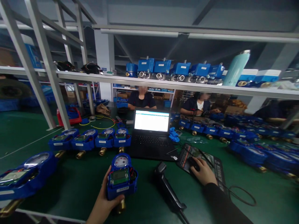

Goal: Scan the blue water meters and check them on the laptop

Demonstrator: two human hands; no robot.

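Note:
My left hand (102, 203) is wrapped round the lower end of a blue water meter (121, 177) with a round dial, a green circuit board and a brass fitting, held just above the green table near its front edge. My right hand (202, 170) lies curled over a black mouse (193, 162) on a dark mouse pad (215, 166). Between the two hands a black handheld scanner (167, 188) rests on the table. An open laptop (151, 132) with a lit white screen stands behind them.
A row of blue meters (90, 140) sits left of the laptop; one large meter (23, 179) is at the far left, with many more (245, 140) along the right. A shelf (163, 83) overhead carries blue valve units. Two people sit across the table. A cable loop (243, 196) lies right.

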